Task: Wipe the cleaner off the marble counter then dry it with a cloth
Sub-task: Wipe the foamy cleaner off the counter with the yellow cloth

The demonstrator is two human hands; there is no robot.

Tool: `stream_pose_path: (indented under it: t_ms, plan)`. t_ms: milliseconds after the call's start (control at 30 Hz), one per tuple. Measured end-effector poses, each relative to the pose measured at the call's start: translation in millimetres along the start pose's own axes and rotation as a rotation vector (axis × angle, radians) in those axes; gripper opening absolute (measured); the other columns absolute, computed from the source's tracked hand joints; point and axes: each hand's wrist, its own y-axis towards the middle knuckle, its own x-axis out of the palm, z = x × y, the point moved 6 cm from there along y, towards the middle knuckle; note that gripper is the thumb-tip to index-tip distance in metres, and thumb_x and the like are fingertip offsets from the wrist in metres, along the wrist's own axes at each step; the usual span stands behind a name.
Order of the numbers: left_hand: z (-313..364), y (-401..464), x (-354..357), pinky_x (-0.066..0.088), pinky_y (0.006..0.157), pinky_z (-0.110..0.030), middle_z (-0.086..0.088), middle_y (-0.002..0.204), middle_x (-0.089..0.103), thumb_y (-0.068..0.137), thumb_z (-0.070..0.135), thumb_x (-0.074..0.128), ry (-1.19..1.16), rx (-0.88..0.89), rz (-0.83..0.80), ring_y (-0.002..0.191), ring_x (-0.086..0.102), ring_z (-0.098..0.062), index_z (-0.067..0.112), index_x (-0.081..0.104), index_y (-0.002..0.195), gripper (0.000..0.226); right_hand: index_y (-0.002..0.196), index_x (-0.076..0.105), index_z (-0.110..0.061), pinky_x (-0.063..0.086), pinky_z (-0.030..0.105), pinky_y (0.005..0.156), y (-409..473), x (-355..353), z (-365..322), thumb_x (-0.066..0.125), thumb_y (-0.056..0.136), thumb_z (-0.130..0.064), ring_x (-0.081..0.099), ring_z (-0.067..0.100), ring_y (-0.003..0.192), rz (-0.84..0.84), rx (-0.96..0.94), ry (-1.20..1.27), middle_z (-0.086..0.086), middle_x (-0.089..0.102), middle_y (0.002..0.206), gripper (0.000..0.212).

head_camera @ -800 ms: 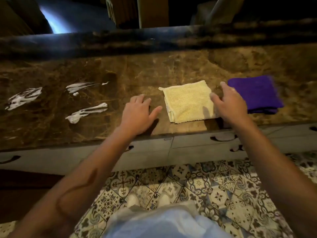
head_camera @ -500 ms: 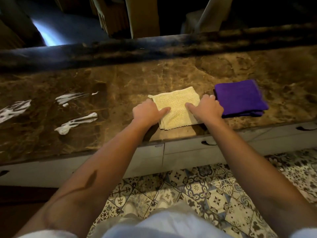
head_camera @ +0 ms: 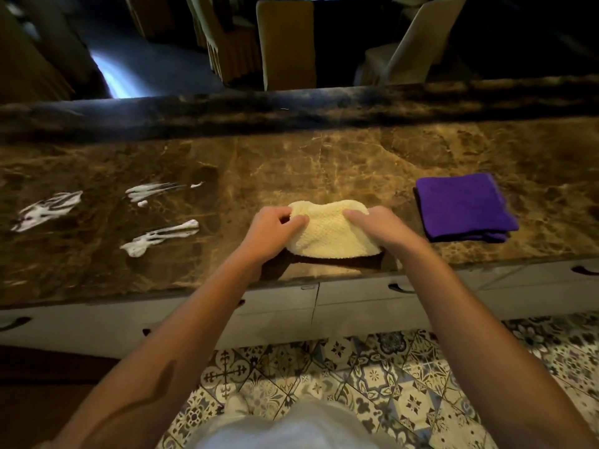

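We grip the yellow cloth [head_camera: 330,233] with left hand [head_camera: 270,233] and right hand [head_camera: 382,228], lifting it to wipe the cleaner streaks [head_camera: 158,236] at nine o'clock; purple cloth [head_camera: 463,205] waits at three for drying.

- One view only, from a camera on the person's head, looking forward and steeply down; with no second view, nothing is shared between views.
- It faces square onto the long marble worktop [head_camera: 356,163], whose near edge runs across the middle of the frame and whose raised back ledge crosses the upper part.
- Both forearms enter from the bottom corners and meet at the left hand [head_camera: 270,233] and right hand [head_camera: 377,230] near the centre, close to the lens.
- The wide angle bends the worktop's ends downward.
- The bottom shows the patterned floor tiles [head_camera: 372,380] straight below; the top reaches chairs [head_camera: 287,43] beyond the worktop.
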Motion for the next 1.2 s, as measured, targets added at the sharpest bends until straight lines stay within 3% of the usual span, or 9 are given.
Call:
stream_pose_path:
  t_ms: [133, 300, 433, 533, 667, 800, 933, 1067, 1200]
  plan:
    - [-5.9, -44.2, -49.1, 0.06, 0.074, -0.027, 0.007, 0.103, 0.079, 0.102, 0.031, 0.063, -0.262, 0.076, 0.075, 0.097, 0.075, -0.012, 0.029, 0.077, 0.105, 0.015, 0.093, 0.078, -0.023, 0.052, 0.032, 0.064, -38.2, 18.5, -41.3, 0.049, 0.095, -0.066, 0.072, 0.013, 0.074, -0.009, -0.276, 0.075, -0.002, 0.079, 0.089, 0.051]
    - [-39.1, -91.4, -100.4, 0.06, 0.075, -0.022, 0.006, 0.11, 0.08, 0.098, 0.041, 0.063, -0.476, 0.013, 0.15, 0.1, 0.077, -0.013, 0.035, 0.079, 0.109, 0.021, 0.114, 0.075, -0.022, 0.062, 0.041, 0.084, -79.0, 74.5, -96.4, 0.049, 0.106, -0.043, 0.074, 0.014, 0.098, -0.119, -0.515, 0.244, -0.003, 0.079, 0.107, 0.034]
    - [-79.5, -110.9, -147.0, 0.059, 0.073, -0.024, -0.003, 0.106, 0.082, 0.086, 0.052, 0.068, -0.59, -0.023, 0.277, 0.096, 0.078, -0.018, 0.031, 0.082, 0.107, 0.032, 0.112, 0.079, -0.032, 0.06, 0.025, 0.084, -93.0, 134.6, -129.4, 0.06, 0.102, -0.033, 0.075, 0.015, 0.107, -0.291, -0.448, 0.57, -0.004, 0.079, 0.115, 0.021]
    - [-108.7, -118.6, -183.9, 0.06, 0.075, -0.027, -0.007, 0.105, 0.082, 0.087, 0.05, 0.07, -0.633, -0.037, 0.322, 0.096, 0.078, -0.02, 0.026, 0.082, 0.107, 0.033, 0.11, 0.081, -0.025, 0.06, 0.041, 0.095, -94.7, 187.9, -145.5, 0.068, 0.095, -0.025, 0.073, 0.027, 0.112, -0.384, -0.312, 0.757, 0.008, 0.078, 0.118, 0.02]
    - [-141.6, -122.9, -230.3, 0.057, 0.071, -0.018, 0.003, 0.1, 0.081, 0.095, 0.044, 0.068, -0.441, 0.01, 0.33, 0.092, 0.077, -0.012, 0.03, 0.08, 0.105, 0.021, 0.104, 0.083, -0.022, 0.062, 0.038, 0.087, -101.2, 235.2, -167.0, 0.07, 0.089, -0.018, 0.074, 0.029, 0.108, -0.368, -0.191, 0.858, 0.012, 0.078, 0.115, 0.02]
    - [-166.3, -125.7, -280.0, 0.048, 0.083, -0.01, 0.009, 0.11, 0.069, 0.097, 0.04, 0.065, 0.057, 0.207, 0.464, 0.102, 0.065, -0.001, 0.023, 0.069, 0.116, 0.026, 0.099, 0.079, -0.041, 0.061, 0.028, 0.067, -99.3, 214.2, -186.6, 0.066, 0.097, -0.024, 0.077, 0.016, 0.092, 0.001, -0.279, 0.545, -0.007, 0.081, 0.099, 0.021]
    - [-210.3, -122.9, -330.9, 0.047, 0.099, -0.039, -0.01, 0.124, 0.064, 0.094, 0.033, 0.063, 0.502, 0.196, 0.545, 0.118, 0.056, -0.027, 0.011, 0.069, 0.116, 0.032, 0.11, 0.076, -0.028, 0.055, 0.043, 0.075, -91.6, 191.6, -203.4, 0.062, 0.096, -0.014, 0.071, 0.023, 0.091, 0.349, -0.511, 0.032, 0.001, 0.078, 0.099, 0.025]
    - [-258.3, -122.4, -380.5, 0.04, 0.103, -0.058, -0.022, 0.132, 0.056, 0.09, 0.022, 0.074, 0.696, 0.012, 0.639, 0.128, 0.048, -0.041, 0.006, 0.067, 0.119, 0.034, 0.134, 0.066, -0.009, 0.042, 0.041, 0.109, -78.5, 249.7, -189.7, 0.065, 0.095, -0.012, 0.057, 0.031, 0.13, 0.139, -0.48, -0.562, 0.012, 0.065, 0.14, 0.04]
    - [-296.2, -127.5, -426.9, 0.04, 0.103, -0.06, -0.019, 0.131, 0.053, 0.092, 0.028, 0.065, 0.703, -0.093, 0.786, 0.129, 0.045, -0.04, 0.008, 0.065, 0.117, 0.032, 0.117, 0.071, -0.019, 0.04, 0.053, 0.108, -88.8, 270.5, -170.2, 0.048, 0.096, -0.054, 0.048, 0.02, 0.13, 0.322, -0.372, -0.355, 0.005, 0.062, 0.135, 0.047]
